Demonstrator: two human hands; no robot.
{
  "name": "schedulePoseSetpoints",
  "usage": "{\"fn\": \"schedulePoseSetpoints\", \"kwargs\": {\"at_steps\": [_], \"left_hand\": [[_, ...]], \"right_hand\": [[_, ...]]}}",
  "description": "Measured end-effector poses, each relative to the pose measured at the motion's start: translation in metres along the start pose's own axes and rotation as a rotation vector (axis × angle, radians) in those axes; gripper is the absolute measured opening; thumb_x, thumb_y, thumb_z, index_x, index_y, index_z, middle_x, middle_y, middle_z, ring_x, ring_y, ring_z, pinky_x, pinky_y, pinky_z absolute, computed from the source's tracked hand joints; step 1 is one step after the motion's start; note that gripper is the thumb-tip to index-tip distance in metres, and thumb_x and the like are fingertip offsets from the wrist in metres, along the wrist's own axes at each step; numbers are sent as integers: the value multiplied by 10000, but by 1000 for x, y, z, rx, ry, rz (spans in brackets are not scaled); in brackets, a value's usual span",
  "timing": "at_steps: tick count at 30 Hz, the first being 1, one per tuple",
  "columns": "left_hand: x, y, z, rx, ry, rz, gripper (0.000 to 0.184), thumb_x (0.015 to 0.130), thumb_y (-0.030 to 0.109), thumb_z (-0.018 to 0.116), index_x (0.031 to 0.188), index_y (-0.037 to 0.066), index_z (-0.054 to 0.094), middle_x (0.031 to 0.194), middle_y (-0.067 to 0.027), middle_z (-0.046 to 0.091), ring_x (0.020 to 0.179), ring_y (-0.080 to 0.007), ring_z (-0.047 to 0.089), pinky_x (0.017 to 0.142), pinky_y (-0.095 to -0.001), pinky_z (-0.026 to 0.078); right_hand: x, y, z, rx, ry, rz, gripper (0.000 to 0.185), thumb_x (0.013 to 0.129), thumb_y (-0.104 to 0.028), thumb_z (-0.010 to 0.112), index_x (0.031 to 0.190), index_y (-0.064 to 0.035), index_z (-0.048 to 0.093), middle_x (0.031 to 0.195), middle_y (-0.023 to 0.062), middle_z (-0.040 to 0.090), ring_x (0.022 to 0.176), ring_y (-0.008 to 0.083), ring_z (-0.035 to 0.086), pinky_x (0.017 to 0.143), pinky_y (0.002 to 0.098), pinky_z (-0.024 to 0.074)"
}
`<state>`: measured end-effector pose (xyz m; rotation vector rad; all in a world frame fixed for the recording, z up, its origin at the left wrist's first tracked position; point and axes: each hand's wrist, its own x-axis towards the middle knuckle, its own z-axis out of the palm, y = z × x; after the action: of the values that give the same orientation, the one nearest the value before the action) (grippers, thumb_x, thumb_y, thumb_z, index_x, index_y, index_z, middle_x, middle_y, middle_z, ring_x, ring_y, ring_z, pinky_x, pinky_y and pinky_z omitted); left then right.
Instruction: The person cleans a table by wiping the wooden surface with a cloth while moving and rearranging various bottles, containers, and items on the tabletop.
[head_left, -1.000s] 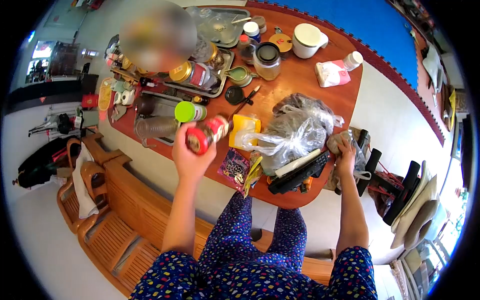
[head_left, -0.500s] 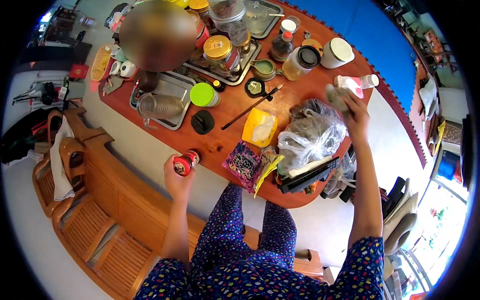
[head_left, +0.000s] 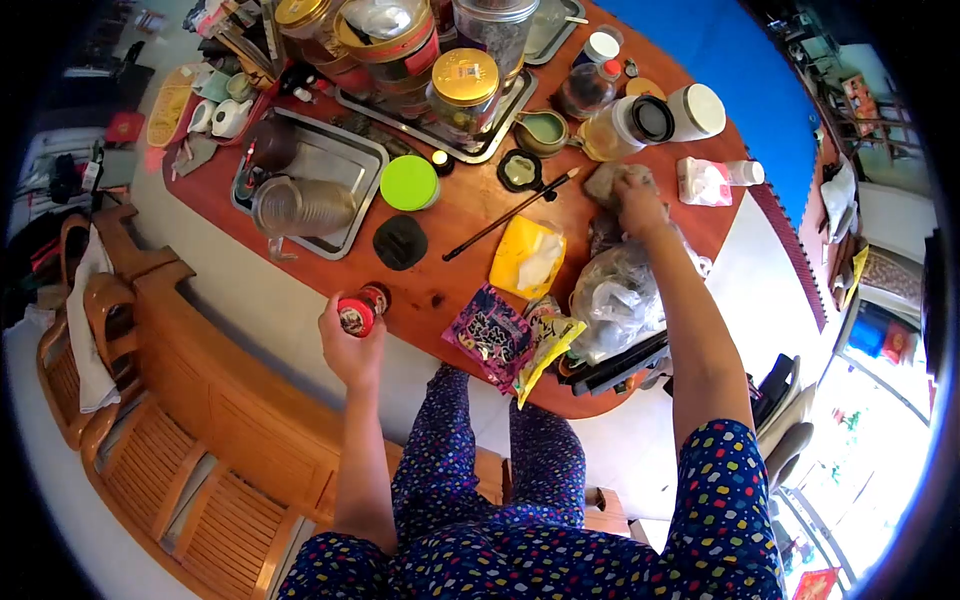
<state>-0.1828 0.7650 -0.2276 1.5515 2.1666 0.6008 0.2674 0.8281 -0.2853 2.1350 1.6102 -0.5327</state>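
Note:
My left hand (head_left: 350,345) is closed around a small jar with a red lid and label (head_left: 358,313), held just off the table's near edge. On the right, my right hand (head_left: 640,203) presses a grey-brown cloth (head_left: 606,184) against the tabletop, its fingers partly hidden in the folds. Just below that hand sits a clear plastic bag (head_left: 612,305), partly covered by my forearm. A pink-and-white packet (head_left: 703,182) and a small white bottle (head_left: 746,173) lie to the right of the cloth. To its left are a brush-like stick (head_left: 510,215) and a yellow packet (head_left: 527,257).
The wooden table (head_left: 425,300) also bears a green-lidded jar (head_left: 409,183), a black lid (head_left: 400,242), a purple packet (head_left: 490,332) and a metal tray (head_left: 350,160) with a glass jug (head_left: 305,207). Several jars crowd the far side. A wooden bench (head_left: 240,440) stands at left.
My right hand has moved left with the cloth, from in front of the pink-and-white packet to the tabletop beside it. My left hand still holds the jar. The view has shifted slightly.

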Motion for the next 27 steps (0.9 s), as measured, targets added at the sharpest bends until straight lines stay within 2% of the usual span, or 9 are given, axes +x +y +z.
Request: {"fn": "schedulePoseSetpoints", "kwargs": {"at_steps": [2, 5, 7, 10, 16, 18, 21, 25, 27], "left_hand": [[2, 6, 0, 26, -31, -12, 616, 665, 76, 769, 1236, 46, 541, 1173, -134, 565, 1079, -293, 581, 920, -386, 488], [5, 8, 1, -4, -43, -22, 621, 674, 104, 786, 1242, 57, 541, 1188, -143, 560, 1102, -301, 573, 918, -379, 490], [5, 10, 5, 14, -19, -15, 643, 666, 131, 788, 1252, 62, 535, 1166, -139, 568, 1080, -316, 580, 911, -394, 488], [5, 10, 11, 59, 7, 1, 675, 675, 165, 777, 1281, 53, 504, 1164, -152, 559, 1074, -344, 575, 912, -413, 478], [8, 8, 17, 106, -5, 20, 696, 732, 185, 742, 1323, -6, 427, 1209, -206, 494, 1123, -388, 519, 942, -437, 448], [9, 5, 18, 100, -13, 19, 699, 739, 188, 740, 1325, -14, 418, 1208, -214, 485, 1123, -394, 512, 944, -442, 444], [10, -3, 21, 135, 11, 105, 701, 729, 179, 750, 1314, -22, 420, 1161, -220, 494, 1083, -417, 514, 923, -463, 446], [9, 2, 19, 125, 53, 90, 673, 728, 164, 748, 1295, -5, 428, 1137, -215, 501, 1064, -423, 518, 909, -473, 449], [9, 2, 19, 140, 47, 107, 653, 724, 160, 758, 1274, 22, 436, 1125, -200, 509, 1054, -411, 526, 892, -473, 461]], "right_hand": [[-8, -7, 6, -17, 25, -214, 505, 855, -81, 523, 1350, -180, 526, 1411, 96, 451, 1260, 323, 484, 1019, 420, 442], [-28, -25, 14, 85, 77, -328, 472, 843, -73, 516, 1293, -196, 586, 1391, 77, 481, 1250, 308, 495, 1009, 414, 451], [-41, -33, 1, -35, 60, -648, 461, 851, -81, 505, 1274, -233, 607, 1380, 48, 502, 1243, 287, 505, 1010, 396, 452], [-36, -25, 4, 56, 120, -724, 443, 848, -93, 508, 1241, -254, 634, 1368, 24, 517, 1252, 267, 501, 1009, 377, 453], [-4, -1, 15, 151, 221, -488, 417, 864, -90, 492, 1213, -250, 653, 1427, -10, 484, 1283, 247, 484, 1024, 363, 427], [0, 4, 6, 144, 217, -198, 442, 851, -59, 485, 1214, -248, 652, 1414, 18, 493, 1293, 261, 472, 1030, 376, 425], [13, 6, 12, 240, 144, -40, 460, 834, -29, 481, 1198, -243, 664, 1400, 45, 499, 1272, 283, 490, 1014, 396, 443], [-6, -9, 16, 234, 196, -310, 458, 823, -14, 486, 1165, -243, 687, 1390, 59, 505, 1220, 306, 532, 990, 410, 466], [-18, -13, 6, 173, 90, -414, 426, 814, -18, 511, 1118, -238, 712, 1376, 48, 522, 1191, 308, 554, 988, 401, 469]]}}
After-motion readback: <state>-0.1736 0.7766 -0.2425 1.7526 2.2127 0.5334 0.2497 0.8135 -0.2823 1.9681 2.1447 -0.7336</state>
